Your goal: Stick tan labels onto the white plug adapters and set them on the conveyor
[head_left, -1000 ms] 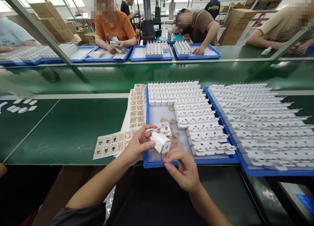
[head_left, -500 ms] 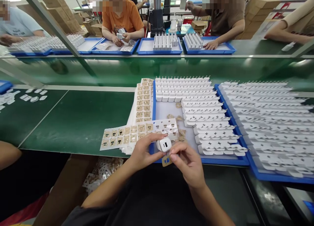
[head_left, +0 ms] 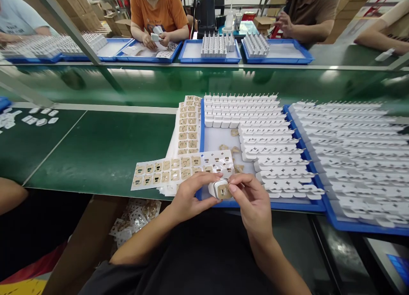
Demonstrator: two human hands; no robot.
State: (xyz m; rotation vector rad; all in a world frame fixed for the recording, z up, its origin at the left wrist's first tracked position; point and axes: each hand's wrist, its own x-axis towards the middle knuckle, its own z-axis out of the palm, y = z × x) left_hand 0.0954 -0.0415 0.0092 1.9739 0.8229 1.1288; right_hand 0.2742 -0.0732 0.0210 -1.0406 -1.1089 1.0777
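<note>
My left hand (head_left: pixel 191 197) holds a small white charger (head_left: pixel 216 188) at the near edge of the blue tray (head_left: pixel 202 135). My right hand (head_left: pixel 252 203) presses a tan sticker (head_left: pixel 224 191) against the charger's port face with thumb and fingers. A sticker sheet (head_left: pixel 166 171) with tan labels lies just beyond my hands, half on the tray. Rows of white chargers (head_left: pixel 255 128) fill the tray's far and right parts.
A second blue tray (head_left: pixel 332 220) packed with white chargers sits to the right. More sticker sheets (head_left: pixel 187 124) lie stacked left of the tray. Used sheets (head_left: pixel 134 218) lie in a box below the bench edge. Other people work at blue trays (head_left: pixel 211 58) across the green conveyor (head_left: pixel 143 88).
The tan sticker, held below the charger half a second ago, now lies against its port face. My hands have turned the charger and stayed near the tray's front edge.
</note>
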